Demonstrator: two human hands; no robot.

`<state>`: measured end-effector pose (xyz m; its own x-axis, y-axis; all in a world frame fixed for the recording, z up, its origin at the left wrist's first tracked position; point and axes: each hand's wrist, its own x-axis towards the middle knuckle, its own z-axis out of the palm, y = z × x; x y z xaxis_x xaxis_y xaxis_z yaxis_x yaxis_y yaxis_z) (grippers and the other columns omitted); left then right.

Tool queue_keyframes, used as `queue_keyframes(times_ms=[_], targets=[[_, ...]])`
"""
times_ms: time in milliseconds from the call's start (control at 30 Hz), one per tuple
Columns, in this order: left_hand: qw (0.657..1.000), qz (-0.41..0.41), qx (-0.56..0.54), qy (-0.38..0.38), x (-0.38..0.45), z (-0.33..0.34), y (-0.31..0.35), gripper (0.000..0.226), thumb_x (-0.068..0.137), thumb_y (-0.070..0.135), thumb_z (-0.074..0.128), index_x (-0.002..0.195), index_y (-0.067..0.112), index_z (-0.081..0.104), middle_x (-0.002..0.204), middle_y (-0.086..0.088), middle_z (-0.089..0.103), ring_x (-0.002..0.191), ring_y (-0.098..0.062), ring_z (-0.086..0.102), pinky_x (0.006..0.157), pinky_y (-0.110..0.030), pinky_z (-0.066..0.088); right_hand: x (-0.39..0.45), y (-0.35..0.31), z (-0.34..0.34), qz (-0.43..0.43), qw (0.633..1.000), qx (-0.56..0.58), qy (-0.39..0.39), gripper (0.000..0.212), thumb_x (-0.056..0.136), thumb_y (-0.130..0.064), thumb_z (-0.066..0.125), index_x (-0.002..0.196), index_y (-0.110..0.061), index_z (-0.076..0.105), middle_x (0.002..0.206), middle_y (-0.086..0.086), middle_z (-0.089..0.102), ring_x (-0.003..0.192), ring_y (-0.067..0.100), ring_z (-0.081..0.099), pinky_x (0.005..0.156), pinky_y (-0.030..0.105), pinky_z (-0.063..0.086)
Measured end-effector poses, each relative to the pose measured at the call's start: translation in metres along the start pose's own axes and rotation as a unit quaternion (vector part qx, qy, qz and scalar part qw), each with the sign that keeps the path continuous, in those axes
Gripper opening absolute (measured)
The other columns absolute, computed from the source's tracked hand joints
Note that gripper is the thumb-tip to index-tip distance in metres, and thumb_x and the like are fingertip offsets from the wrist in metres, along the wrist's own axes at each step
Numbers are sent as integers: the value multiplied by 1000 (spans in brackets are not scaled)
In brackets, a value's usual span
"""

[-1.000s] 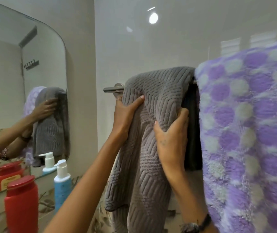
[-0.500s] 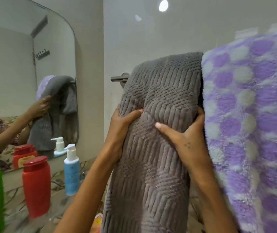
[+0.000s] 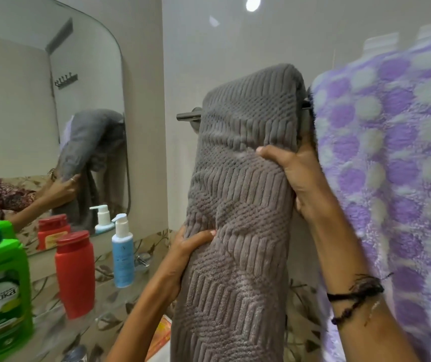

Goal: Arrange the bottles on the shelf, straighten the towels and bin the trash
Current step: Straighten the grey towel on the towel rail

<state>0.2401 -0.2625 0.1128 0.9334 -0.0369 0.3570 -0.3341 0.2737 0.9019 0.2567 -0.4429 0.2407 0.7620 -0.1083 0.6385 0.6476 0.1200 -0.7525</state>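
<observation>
A grey ribbed towel [image 3: 243, 205] hangs over a metal towel bar [image 3: 188, 116] on the wall. My left hand [image 3: 187, 246] grips its left edge low down, thumb on the front. My right hand [image 3: 295, 178] clamps its right edge higher up, thumb across the front. A purple and white spotted towel [image 3: 392, 165] hangs to the right, touching my right forearm. On the glass shelf [image 3: 52, 325] at left stand a green bottle [image 3: 0, 296], a red bottle [image 3: 74, 273] and a blue pump bottle [image 3: 122, 254].
A wall mirror [image 3: 26, 100] at left reflects the towel, my arm and the bottles. An orange packet [image 3: 161, 335] shows low down beside the grey towel. A floral tile band runs along the wall behind the shelf.
Both hands have slid down the grey towel's edges, the left much lower. The towel now hangs narrower and straighter. The view has shifted left, showing more of the shelf.
</observation>
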Motion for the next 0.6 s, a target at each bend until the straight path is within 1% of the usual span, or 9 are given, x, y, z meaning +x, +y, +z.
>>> queue_keyframes(times_ms=[100, 167, 200, 267, 333, 400, 467, 533, 600], targets=[[987, -40, 152, 14, 2, 2, 4, 53, 71, 10, 75, 115, 20, 46, 106, -6, 69, 79, -12, 66, 60, -13, 53, -23, 11, 2, -52, 996, -68, 0, 60, 73, -6, 72, 120, -34, 47, 111, -11, 61, 99, -3, 60, 86, 15, 47], [973, 18, 226, 32, 7, 4, 14, 74, 75, 4, 71, 131, 31, 29, 125, -5, 47, 100, -13, 54, 81, -24, 53, -43, 21, 4, -107, 989, -97, 11, 51, 74, -3, 71, 102, -39, 49, 95, -27, 56, 84, -19, 58, 73, 1, 44], [970, 65, 229, 43, 8, 7, 23, 79, 75, 11, 72, 134, 35, 25, 129, -1, 42, 107, -14, 49, 87, -30, 51, -55, 28, 5, -123, 986, -115, 14, 48, 74, -5, 72, 102, -36, 50, 94, -25, 58, 84, -14, 61, 72, 5, 46], [973, 143, 176, 45, 7, 15, 44, 77, 71, 32, 68, 135, 38, 26, 127, 12, 44, 111, -9, 51, 84, -27, 49, -79, 39, 7, -146, 969, -195, 24, 51, 75, -10, 72, 116, -30, 50, 100, -11, 65, 92, 11, 66, 74, 24, 52], [977, 160, 134, 30, 5, 23, 60, 80, 66, 44, 67, 135, 34, 29, 126, 15, 52, 111, -4, 56, 85, -29, 51, -100, 48, 6, -192, 938, -288, 30, 62, 72, -5, 72, 125, -26, 49, 109, -1, 67, 97, 20, 65, 78, 27, 50], [991, 126, 53, 7, 2, 28, 67, 86, 61, 46, 71, 137, 29, 34, 134, 0, 53, 116, -12, 57, 87, -43, 54, -114, 51, 1, -228, 905, -358, 21, 73, 66, 6, 70, 128, -24, 49, 113, 1, 65, 98, 22, 64, 79, 22, 47], [990, 77, -116, -26, -2, 27, 69, 84, 53, 50, 80, 128, 22, 53, 129, -12, 60, 113, -26, 61, 83, -49, 55, -123, 49, -9, -245, 866, -435, 12, 86, 53, 14, 68, 127, -27, 50, 116, 0, 65, 95, 23, 63, 74, 27, 52], [976, 61, -207, -14, -4, 31, 66, 63, 61, 47, 78, 114, 16, 64, 114, -13, 69, 102, -28, 67, 80, -44, 57, -124, 42, -20, -259, 822, -507, -23, 95, 43, 13, 64, 127, -30, 54, 120, -5, 64, 92, 19, 56, 67, 31, 54], [976, 52, -200, 75, 3, 38, 58, 40, 80, 29, 66, 113, 7, 63, 101, -12, 73, 88, -24, 70, 76, -37, 59, -123, 35, -26, -263, 793, -542, -85, 93, 44, 8, 61, 128, -31, 54, 123, -10, 61, 86, 13, 42, 66, 31, 50]])
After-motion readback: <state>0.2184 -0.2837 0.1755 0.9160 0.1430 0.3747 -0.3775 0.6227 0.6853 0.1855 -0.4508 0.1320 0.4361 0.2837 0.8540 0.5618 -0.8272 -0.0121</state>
